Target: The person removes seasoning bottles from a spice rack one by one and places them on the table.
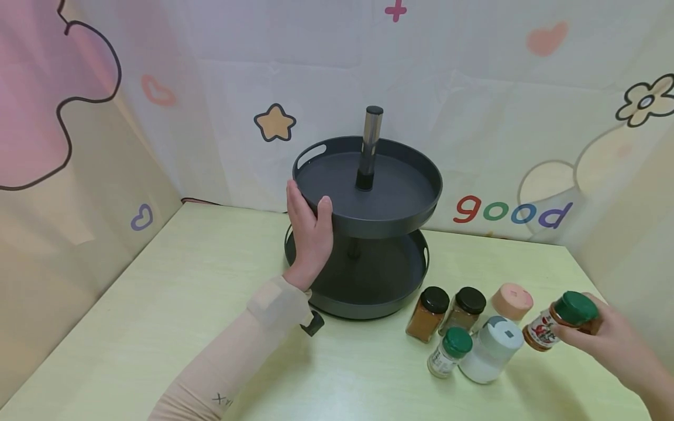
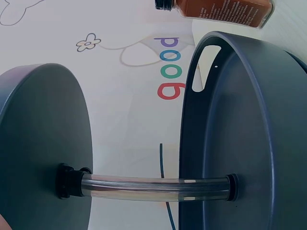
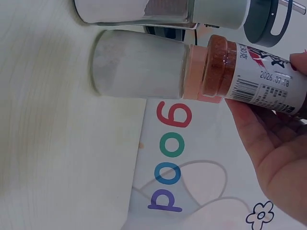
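A dark two-tier round tray stand (image 1: 384,228) with a metal post stands at the back middle. My left hand (image 1: 310,237) rests against the left side of its upper tray, fingers straight. In the left wrist view, the tray's post (image 2: 158,187) joins the two tiers. My right hand (image 1: 613,333) grips a green-capped spice jar (image 1: 542,332) with red-brown contents, tilted and held above the table. In the right wrist view, that jar's label (image 3: 264,79) faces the camera, and the jar overlaps the pink-capped jar (image 3: 139,64) behind it.
Right of the stand are two black-capped spice jars (image 1: 425,318) (image 1: 463,310), a small green-capped jar (image 1: 447,352), a white-capped jar (image 1: 489,351) and a pink cap (image 1: 512,301). A printed cloth (image 1: 326,82) hangs behind the pale table (image 1: 158,304).
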Tool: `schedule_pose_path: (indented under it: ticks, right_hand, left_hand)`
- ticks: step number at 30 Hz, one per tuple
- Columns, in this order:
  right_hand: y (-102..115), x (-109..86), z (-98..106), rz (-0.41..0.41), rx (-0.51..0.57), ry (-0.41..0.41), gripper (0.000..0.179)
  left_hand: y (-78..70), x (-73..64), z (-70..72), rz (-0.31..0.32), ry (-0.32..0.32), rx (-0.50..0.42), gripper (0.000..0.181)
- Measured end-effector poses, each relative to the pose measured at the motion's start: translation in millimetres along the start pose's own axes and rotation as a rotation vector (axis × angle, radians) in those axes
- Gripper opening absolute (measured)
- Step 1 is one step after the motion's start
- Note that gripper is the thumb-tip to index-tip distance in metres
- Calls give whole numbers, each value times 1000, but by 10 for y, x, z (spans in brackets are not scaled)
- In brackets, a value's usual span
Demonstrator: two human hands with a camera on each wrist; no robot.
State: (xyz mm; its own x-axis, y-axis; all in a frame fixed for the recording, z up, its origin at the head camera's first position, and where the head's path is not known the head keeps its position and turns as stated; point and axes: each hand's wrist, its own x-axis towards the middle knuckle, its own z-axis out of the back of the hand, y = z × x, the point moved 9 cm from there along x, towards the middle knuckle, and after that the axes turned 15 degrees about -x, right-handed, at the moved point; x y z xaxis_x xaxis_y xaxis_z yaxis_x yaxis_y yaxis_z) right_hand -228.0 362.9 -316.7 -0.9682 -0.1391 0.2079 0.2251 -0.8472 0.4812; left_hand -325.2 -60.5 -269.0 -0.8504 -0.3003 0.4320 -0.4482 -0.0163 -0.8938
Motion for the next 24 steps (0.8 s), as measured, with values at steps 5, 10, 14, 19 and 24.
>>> schedule_pose_path:
  ticks: [5,10,14,19,24]
  right_hand:
    - [-78,-11,-71,-24,-28,48,36]
    - [-133,-30,-169,-18,-3,96,33]
    - [-171,-30,-262,-28,-4,125,28]
    - [-195,-30,-384,-21,-1,163,25]
    - [-203,-34,-463,14,47,167,25]
  left_hand:
    - [5,2,3,-1,0,-4,72]
    - [2,1,3,1,4,0,71]
    - [-2,-4,5,4,6,-1,71]
    - [-2,-5,9,9,6,-2,71]
    - [2,0,3,6,5,-1,72]
